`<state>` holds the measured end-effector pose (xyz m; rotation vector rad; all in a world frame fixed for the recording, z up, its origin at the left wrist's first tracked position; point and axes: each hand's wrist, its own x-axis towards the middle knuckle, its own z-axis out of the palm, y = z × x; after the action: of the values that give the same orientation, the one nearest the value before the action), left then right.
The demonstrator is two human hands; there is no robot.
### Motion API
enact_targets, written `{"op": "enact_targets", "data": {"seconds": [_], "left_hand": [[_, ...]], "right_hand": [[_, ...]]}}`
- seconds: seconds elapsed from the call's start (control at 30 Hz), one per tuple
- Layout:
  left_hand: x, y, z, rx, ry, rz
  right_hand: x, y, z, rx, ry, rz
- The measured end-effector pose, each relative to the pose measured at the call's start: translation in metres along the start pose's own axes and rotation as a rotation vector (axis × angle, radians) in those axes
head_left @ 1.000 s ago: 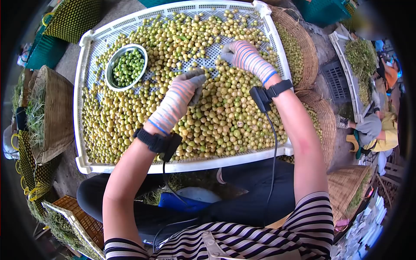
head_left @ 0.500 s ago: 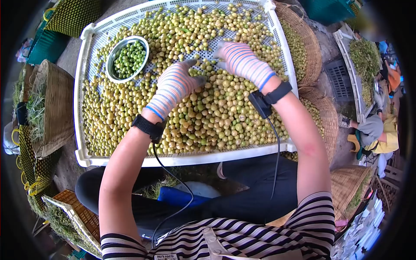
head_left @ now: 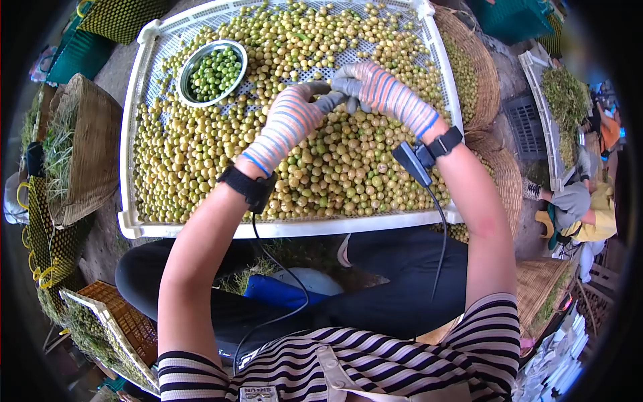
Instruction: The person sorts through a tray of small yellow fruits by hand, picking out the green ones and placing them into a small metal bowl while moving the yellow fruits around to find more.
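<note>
In the head view, the landmark is the round, shiny metal bowl (head_left: 182, 82), filled with smaller, deeper green round fruits (head_left: 216, 72). The person's left hand (head_left: 293, 115), in a pale knit glove with blue and orange stripes and grey fingertips, lies to the right of the bowl and a little nearer the wearer. The right hand (head_left: 375, 87), gloved alike, lies farther right of the bowl, so the left is the nearer of the two to it. The fingers of both hands bend inward and meet, or nearly meet, at their tips; whether a fruit is pinched there cannot be told, since the fingertips hide the spot.

The loose, pale yellow-green, marble-like fruits (head_left: 335, 167) spread around the bowl and below both hands, thickest on the wearer's side of it. They lie directly under and around the fingertips, about equally close to either hand. Being round, they show no long axis. Their skins look smooth and slightly glossy, some tan-yellow, others greener. All rest in a white, perforated plastic tray (head_left: 321, 228), whose mesh floor shows through in patches to the right of the bowl.
</note>
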<state>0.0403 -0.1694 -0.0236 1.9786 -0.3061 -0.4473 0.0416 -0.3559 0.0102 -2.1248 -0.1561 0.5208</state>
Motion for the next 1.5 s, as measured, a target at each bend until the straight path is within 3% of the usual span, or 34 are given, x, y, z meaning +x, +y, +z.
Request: {"op": "enact_targets", "data": {"seconds": [0.03,0.07,0.13,0.3,0.37,0.43,0.47,0.53,0.57,0.63,0.67,0.7,0.77,0.83,0.87,0.9,0.93,0.97,1.03,1.1,1.17,1.2,1.23,1.3,1.33,1.43,1.5], "left_hand": [[0.002,0.001,0.002,0.045,0.033,0.127],[0.002,0.0,-0.001,0.079,-0.007,0.108],[-0.006,0.004,-0.007,0.117,-0.062,0.068],[-0.026,0.046,-0.04,0.77,-0.316,-0.075],[-0.033,0.04,-0.05,0.888,-0.258,-0.027],[-0.03,0.032,-0.065,0.889,-0.091,0.025],[-0.022,0.025,-0.075,0.746,0.046,0.014],[-0.008,0.011,-0.106,0.048,0.184,-0.097],[0.001,0.015,-0.12,-0.146,0.315,-0.242],[0.006,-0.004,-0.15,-0.47,0.266,-0.019],[0.022,-0.03,-0.166,-0.581,0.223,-0.024],[0.02,-0.03,-0.174,-0.336,0.265,-0.071],[0.016,-0.012,-0.17,-0.081,0.259,-0.027],[0.02,-0.018,-0.166,0.026,0.24,-0.111],[0.023,-0.024,-0.159,0.052,0.257,-0.038],[0.024,-0.029,-0.151,0.078,0.281,0.033],[0.019,-0.019,-0.138,0.133,0.281,0.063],[0.017,-0.007,-0.127,0.311,0.295,0.029],[0.016,0.009,-0.102,0.156,0.163,0.067],[0.03,0.006,-0.076,0.243,0.103,0.187],[0.032,0.03,-0.049,0.233,0.004,0.112],[0.032,0.04,-0.035,0.159,-0.032,0.034],[0.038,0.034,-0.023,0.101,-0.035,0.102],[0.039,0.039,-0.002,-0.164,-0.087,-0.005],[0.042,0.044,0.005,-0.359,-0.147,-0.212],[0.044,0.049,0.023,-0.527,-0.142,-0.42],[0.048,0.046,0.028,-0.742,-0.163,-0.482]], "right_hand": [[-0.005,-0.006,0.005,0.062,-0.029,0.0],[-0.009,-0.004,0.012,0.141,0.027,-0.086],[-0.02,-0.01,0.011,0.197,-0.021,-0.057],[-0.036,-0.016,0.019,0.328,-0.072,0.034],[-0.04,-0.015,0.022,0.234,-0.096,0.023],[-0.045,-0.008,0.034,-0.03,-0.046,-0.166],[-0.046,-0.005,0.041,-0.236,-0.001,-0.367],[-0.057,-0.014,0.049,-0.462,-0.1,-0.41],[-0.064,-0.022,0.053,-0.577,-0.191,-0.396],[-0.076,-0.031,0.071,-0.631,-0.43,-0.509],[-0.083,-0.046,0.081,-0.657,-0.597,-0.437],[-0.092,-0.061,0.087,-0.678,-0.759,-0.343],[-0.101,-0.073,0.086,-0.56,-0.893,-0.352],[-0.093,-0.064,0.057,-0.446,-0.658,-0.324],[-0.07,-0.039,0.043,-0.41,-0.588,-0.205],[-0.053,0.0,0.017,-0.694,-0.208,-0.335],[-0.033,0.002,-0.01,-0.381,-0.077,0.283],[-0.024,0.029,-0.04,-0.632,0.133,-0.075],[-0.005,0.068,-0.088,-0.785,0.332,0.045],[0.004,0.081,-0.101,-0.748,0.314,0.086],[0.013,0.071,-0.096,-0.864,0.272,0.121],[0.02,0.061,-0.093,-0.921,0.157,0.279],[0.034,0.066,-0.089,-0.947,0.14,0.38],[0.032,0.052,-0.084,-0.966,0.122,0.363],[0.037,0.05,-0.082,-0.964,0.115,0.422],[0.034,0.049,-0.084,-0.92,0.094,0.421],[0.033,0.07,-0.087,-0.596,0.076,0.205]]}}
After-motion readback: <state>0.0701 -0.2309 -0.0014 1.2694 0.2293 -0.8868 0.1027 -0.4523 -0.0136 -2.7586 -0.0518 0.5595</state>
